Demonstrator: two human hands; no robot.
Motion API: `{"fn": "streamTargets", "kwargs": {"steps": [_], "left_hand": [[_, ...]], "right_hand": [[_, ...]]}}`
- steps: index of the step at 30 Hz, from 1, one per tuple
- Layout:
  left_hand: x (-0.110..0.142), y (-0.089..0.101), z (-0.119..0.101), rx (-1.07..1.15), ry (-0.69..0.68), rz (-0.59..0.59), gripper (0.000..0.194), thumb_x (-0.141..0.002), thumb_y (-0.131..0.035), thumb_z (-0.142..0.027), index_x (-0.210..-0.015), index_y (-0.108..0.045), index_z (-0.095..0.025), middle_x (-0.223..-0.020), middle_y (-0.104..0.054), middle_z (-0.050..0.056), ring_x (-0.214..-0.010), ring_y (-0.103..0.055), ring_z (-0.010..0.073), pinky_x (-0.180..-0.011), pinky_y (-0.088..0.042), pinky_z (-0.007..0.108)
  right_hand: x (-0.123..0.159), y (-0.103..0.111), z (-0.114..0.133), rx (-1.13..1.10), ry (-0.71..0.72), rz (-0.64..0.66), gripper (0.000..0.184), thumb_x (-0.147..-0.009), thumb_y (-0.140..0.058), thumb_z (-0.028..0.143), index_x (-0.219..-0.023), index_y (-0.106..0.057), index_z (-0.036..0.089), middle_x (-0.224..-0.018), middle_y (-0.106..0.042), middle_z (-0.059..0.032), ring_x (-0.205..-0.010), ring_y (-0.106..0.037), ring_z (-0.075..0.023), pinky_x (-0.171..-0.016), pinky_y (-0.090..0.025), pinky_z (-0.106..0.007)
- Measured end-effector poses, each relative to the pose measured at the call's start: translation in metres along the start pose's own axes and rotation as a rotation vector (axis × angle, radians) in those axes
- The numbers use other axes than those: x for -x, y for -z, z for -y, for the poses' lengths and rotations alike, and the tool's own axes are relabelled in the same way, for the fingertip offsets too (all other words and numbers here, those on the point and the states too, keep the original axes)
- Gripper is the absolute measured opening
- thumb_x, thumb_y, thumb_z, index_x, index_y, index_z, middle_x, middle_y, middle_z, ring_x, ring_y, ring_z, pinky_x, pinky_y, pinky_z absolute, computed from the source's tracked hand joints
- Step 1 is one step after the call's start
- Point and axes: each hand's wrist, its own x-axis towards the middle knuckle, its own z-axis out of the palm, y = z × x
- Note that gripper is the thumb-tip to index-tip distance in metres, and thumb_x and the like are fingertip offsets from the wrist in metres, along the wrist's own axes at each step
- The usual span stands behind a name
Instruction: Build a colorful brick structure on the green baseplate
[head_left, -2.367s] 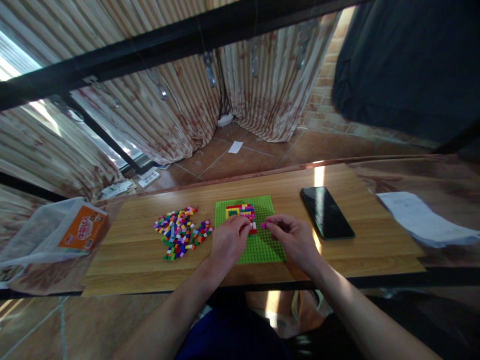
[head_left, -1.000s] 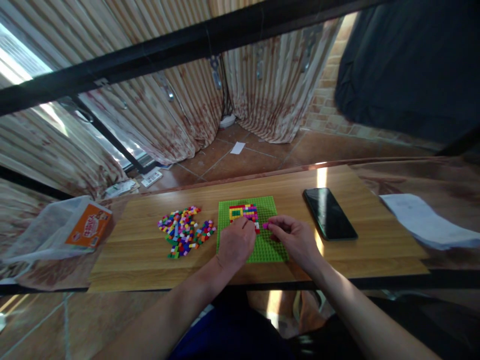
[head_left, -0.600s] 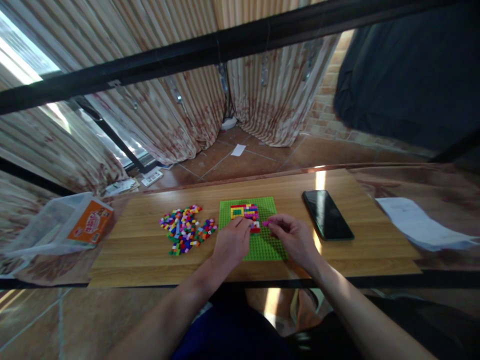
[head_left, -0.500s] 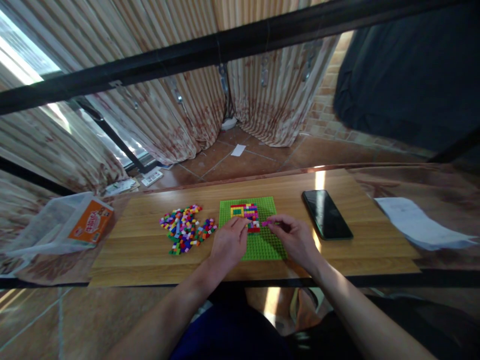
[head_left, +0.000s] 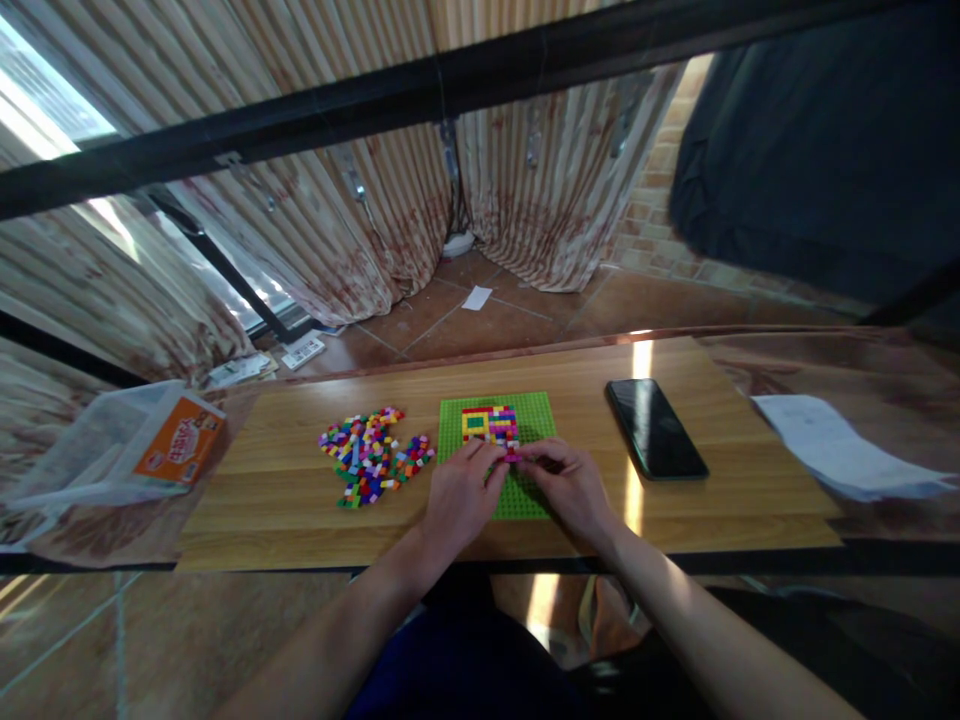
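A block of coloured toy bricks (head_left: 491, 420), with a yellow square around a green centre, is built on the green studded baseplate (head_left: 534, 403). At the block's near right corner, my right hand (head_left: 574, 490) pinches a small magenta brick (head_left: 514, 458) between thumb and fingertips. My left hand (head_left: 465, 488) lies over the near left part of the baseplate, fingers closed and tips close beside that brick. Whatever its fingertips hold is hidden. Both hands cover the near edge of the block.
Loose bricks (head_left: 367, 460) form a pile left of the baseplate on the wooden table (head_left: 270, 500). A black phone (head_left: 656, 430) lies to the right, with white paper (head_left: 840, 445) beyond it. At the far left stands a clear plastic tub (head_left: 112, 430) with an orange label.
My right hand has moved left with the magenta brick, bringing it to the block's near right corner. My left hand has shifted slightly nearer to me, and the fingertips of both hands now nearly meet.
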Motion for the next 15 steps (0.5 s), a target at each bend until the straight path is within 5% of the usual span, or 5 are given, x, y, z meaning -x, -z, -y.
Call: {"fn": "streamTargets", "kwargs": {"steps": [15], "left_hand": [[-0.009, 0.005, -0.006, -0.242, -0.058, 0.139, 0.017, -0.095, -0.044, -0.022, -0.093, -0.061, -0.017, -0.091, -0.064, 0.005, -0.083, -0.061, 0.0172, -0.074, -0.05, 0.029]], "right_hand": [[-0.004, 0.0, 0.011, -0.224, -0.214, -0.001, 0.026, -0.063, -0.078, 0.038, -0.078, -0.07, 0.017, -0.076, -0.07, -0.0025, -0.07, -0.06, -0.0139, -0.068, -0.048, -0.028]]}}
